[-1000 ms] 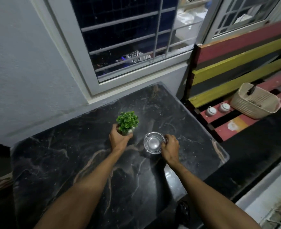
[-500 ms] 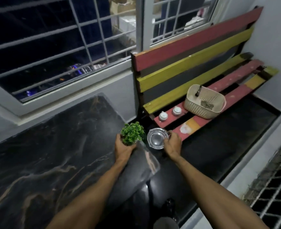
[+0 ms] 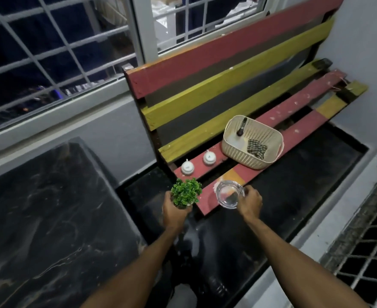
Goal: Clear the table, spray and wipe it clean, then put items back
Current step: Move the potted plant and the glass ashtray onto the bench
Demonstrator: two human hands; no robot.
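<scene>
My left hand (image 3: 174, 211) grips a small potted plant (image 3: 186, 192) with bushy green leaves, held in the air just left of the bench's front slat. My right hand (image 3: 249, 202) holds a round clear glass ashtray (image 3: 229, 194) by its right rim, over the near end of the red front slat of the bench (image 3: 272, 150). The black marble table (image 3: 50, 218) lies at the left, behind my left arm.
On the striped bench seat sit two small white lidded pots (image 3: 187, 167) (image 3: 209, 157) and a beige plastic basket (image 3: 253, 142) holding a checked cloth and a dark tool. A barred window (image 3: 50, 52) runs along the wall. A metal grate (image 3: 365, 252) lies at the right.
Both hands lifted the plant and the ashtray off the table and carried them right to the bench's near end. My view swung right with them.
</scene>
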